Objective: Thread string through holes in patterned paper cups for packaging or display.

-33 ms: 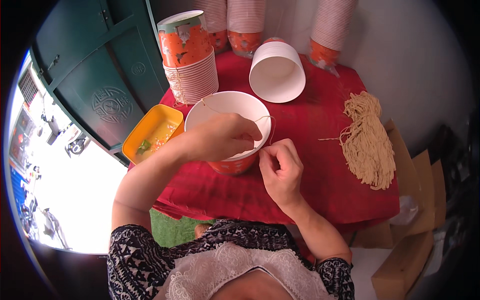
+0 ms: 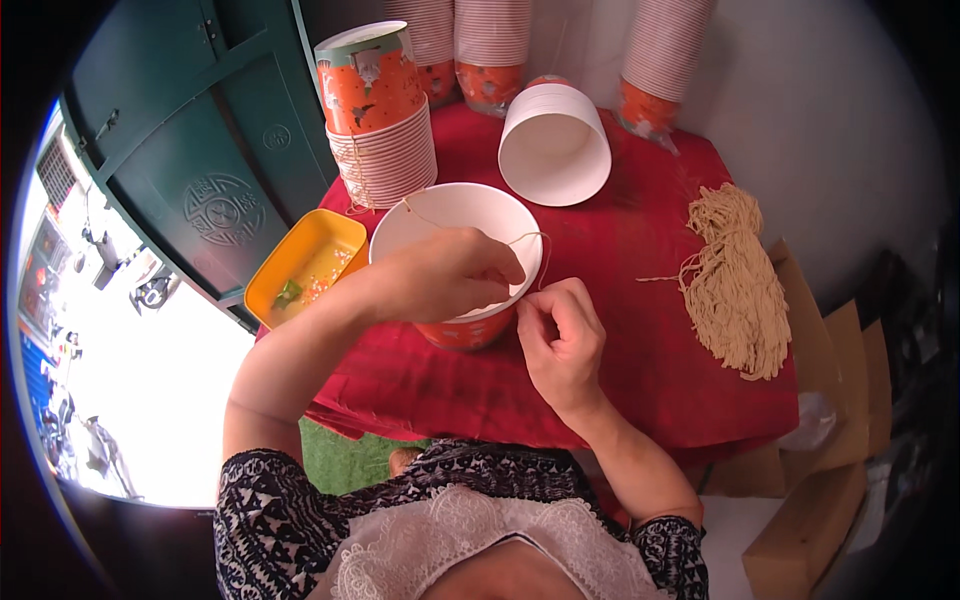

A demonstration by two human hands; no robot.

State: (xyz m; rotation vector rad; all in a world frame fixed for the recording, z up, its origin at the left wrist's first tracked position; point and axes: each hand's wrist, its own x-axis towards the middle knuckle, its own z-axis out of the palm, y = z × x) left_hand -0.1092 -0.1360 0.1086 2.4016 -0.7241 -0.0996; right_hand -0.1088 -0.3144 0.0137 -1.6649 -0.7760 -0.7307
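Note:
A paper bucket [image 2: 455, 205], white inside with an orange printed outside, stands upright before me. My left hand [image 2: 450, 272] reaches over its near rim, fingers curled down inside the mouth; what they pinch is hidden. Just outside the right rim, my right hand [image 2: 563, 340] is closed in a pinch at the thin beige cord [image 2: 548, 255]. This cord loops over the right rim, and a similar strand shows at the far left rim. To the right lies a thick bundle of beige cords [image 2: 738, 290], one strand sticking out leftward.
The red-clothed table [image 2: 640, 390] holds a tall stack of paper buckets [image 2: 385, 150], a bucket lying on its side [image 2: 555, 145] and a yellow tub [image 2: 335, 232] with small bits inside. Bagged bucket stacks [image 2: 492, 60] stand behind. Cardboard [image 2: 805, 530] leans at right; a green door [image 2: 200, 150] is at left.

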